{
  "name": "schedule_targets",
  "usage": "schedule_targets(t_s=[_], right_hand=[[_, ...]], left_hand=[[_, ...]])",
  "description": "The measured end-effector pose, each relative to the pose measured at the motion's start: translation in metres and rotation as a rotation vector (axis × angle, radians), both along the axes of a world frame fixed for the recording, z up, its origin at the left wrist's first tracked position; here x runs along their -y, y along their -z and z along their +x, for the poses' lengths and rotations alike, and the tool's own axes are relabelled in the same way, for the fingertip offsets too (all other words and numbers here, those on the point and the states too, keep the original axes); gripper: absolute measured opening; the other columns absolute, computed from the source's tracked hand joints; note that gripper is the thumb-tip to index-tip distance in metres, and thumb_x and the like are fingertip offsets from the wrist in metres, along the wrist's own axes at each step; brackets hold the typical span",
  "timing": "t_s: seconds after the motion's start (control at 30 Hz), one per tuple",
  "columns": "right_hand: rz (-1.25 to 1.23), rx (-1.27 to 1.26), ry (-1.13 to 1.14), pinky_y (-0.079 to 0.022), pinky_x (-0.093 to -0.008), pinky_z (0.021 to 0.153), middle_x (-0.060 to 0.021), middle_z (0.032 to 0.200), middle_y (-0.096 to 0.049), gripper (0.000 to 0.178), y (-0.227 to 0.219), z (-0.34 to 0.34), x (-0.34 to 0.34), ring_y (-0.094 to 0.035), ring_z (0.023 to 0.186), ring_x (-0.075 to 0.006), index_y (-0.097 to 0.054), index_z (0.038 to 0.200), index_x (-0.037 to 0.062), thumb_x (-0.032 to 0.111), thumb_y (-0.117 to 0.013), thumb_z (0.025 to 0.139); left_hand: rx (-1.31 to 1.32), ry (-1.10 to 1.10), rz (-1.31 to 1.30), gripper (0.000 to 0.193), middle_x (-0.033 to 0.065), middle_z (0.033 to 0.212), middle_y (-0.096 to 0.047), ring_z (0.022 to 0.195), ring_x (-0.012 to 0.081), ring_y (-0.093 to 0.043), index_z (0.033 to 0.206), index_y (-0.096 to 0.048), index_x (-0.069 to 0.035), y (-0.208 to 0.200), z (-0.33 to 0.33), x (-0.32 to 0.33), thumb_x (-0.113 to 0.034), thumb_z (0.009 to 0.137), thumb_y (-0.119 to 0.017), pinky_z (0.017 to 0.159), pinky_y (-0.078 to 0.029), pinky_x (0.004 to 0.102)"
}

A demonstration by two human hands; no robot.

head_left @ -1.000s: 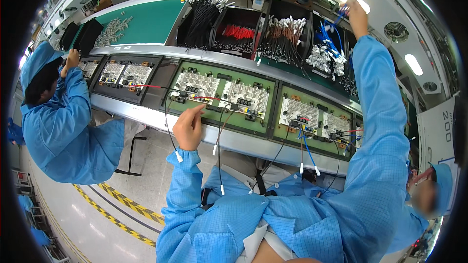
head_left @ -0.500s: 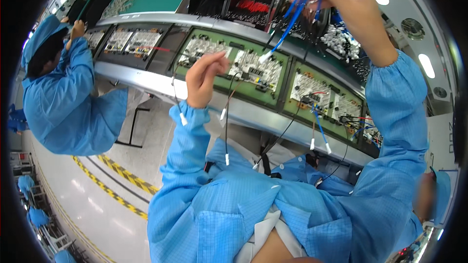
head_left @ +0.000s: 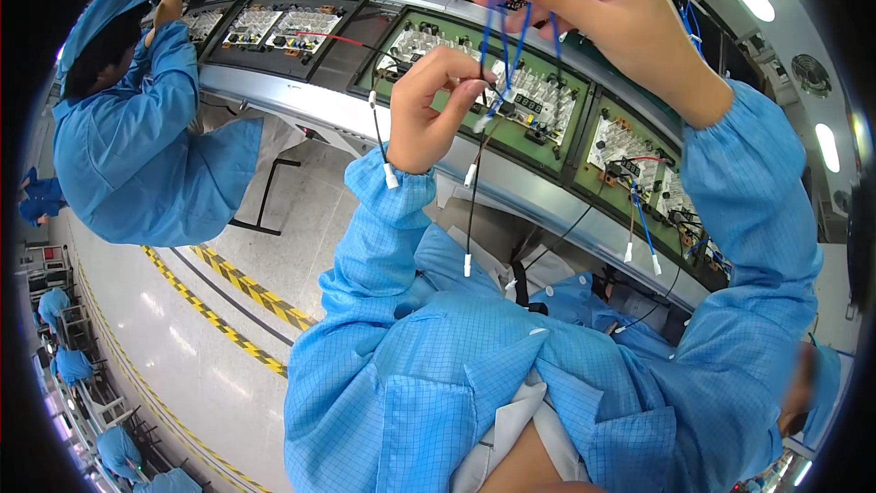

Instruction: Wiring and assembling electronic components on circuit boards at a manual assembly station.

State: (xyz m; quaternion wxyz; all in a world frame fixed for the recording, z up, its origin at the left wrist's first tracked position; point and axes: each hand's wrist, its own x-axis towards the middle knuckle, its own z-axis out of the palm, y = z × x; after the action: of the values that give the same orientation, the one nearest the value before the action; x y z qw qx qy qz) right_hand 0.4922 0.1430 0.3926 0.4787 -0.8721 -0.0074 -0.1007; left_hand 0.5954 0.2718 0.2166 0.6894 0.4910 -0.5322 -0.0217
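Observation:
My right hand (head_left: 607,14) is raised over the bench, thumb and fingers closed on a few thin blue wires (head_left: 520,50). They hang toward my left hand (head_left: 429,110), whose thumb and forefinger pinch at one blue wire; the exact grip is blurred. A white connector (head_left: 480,125) shows just below those fingertips. Behind both hands lies a circuit board (head_left: 547,105) with a small dark display, set in a green tray (head_left: 525,151). Dark wires with white connectors (head_left: 468,265) dangle over the bench's front edge near my left hand.
Another green tray (head_left: 598,173) with wired boards lies to the right. Dark trays (head_left: 342,64) with boards continue left along the metal rail (head_left: 319,102). A co-worker in blue (head_left: 137,128) works at the far left. Yellow-black floor tape (head_left: 246,288) runs behind.
My left hand has moved up and right to the hanging blue wires, and its fingers have closed. My right hand still holds the wires, now lower over the board. The view has shifted.

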Motion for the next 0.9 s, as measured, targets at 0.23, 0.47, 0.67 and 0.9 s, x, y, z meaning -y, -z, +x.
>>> schedule_targets(t_s=[0.23, 0.47, 0.67, 0.9], right_hand=[[-0.417, 0.203, -0.275, -0.051, -0.0257, 0.074, -0.0161, 0.108, -0.065, 0.035, -0.009, -0.049, 0.027, -0.065, 0.091, -0.018, -0.059, 0.118, -0.0014, 0.024, -0.044, 0.1], [-0.423, 0.118, -0.217, -0.042, -0.0302, 0.065, -0.0062, 0.082, -0.051, 0.026, 0.048, -0.068, 0.039, -0.051, 0.074, -0.0176, -0.07, 0.1, 0.0051, 0.027, -0.058, 0.091], [-0.383, -0.052, -0.158, -0.04, -0.031, 0.063, -0.0053, 0.079, -0.047, 0.016, 0.069, -0.071, 0.044, -0.049, 0.072, -0.0185, -0.069, 0.097, 0.0051, 0.013, -0.063, 0.084], [-0.413, -0.182, -0.249, -0.043, -0.0345, 0.069, -0.0086, 0.082, -0.054, 0.018, 0.078, -0.069, 0.055, -0.053, 0.077, -0.0244, -0.067, 0.1, 0.0033, 0.006, -0.061, 0.083]], left_hand=[[0.046, -0.251, -0.172, 0.023, 0.0147, 0.095, -0.062, 0.084, 0.0255, -0.062, 0.095, -0.057, -0.002, 0.049, 0.015, -0.007, 0.015, 0.083, -0.047, 0.074, -0.05, 0.0313], [0.067, -0.325, -0.118, 0.014, 0.0172, 0.095, -0.059, 0.084, 0.023, -0.062, 0.097, -0.051, 0.002, 0.076, 0.032, -0.015, 0.01, 0.093, -0.041, 0.074, -0.056, 0.0323], [0.001, -0.443, 0.217, 0.014, 0.0098, 0.095, -0.067, 0.086, 0.0153, -0.066, 0.101, -0.06, -0.001, 0.079, 0.043, -0.017, 0.001, 0.096, -0.047, 0.073, -0.052, 0.0263], [-0.012, -0.509, 0.418, 0.01, 0.011, 0.083, -0.068, 0.07, 0.0166, -0.069, 0.1, -0.064, -0.008, 0.066, 0.053, -0.002, -0.007, 0.093, -0.057, 0.057, -0.05, 0.0271]])
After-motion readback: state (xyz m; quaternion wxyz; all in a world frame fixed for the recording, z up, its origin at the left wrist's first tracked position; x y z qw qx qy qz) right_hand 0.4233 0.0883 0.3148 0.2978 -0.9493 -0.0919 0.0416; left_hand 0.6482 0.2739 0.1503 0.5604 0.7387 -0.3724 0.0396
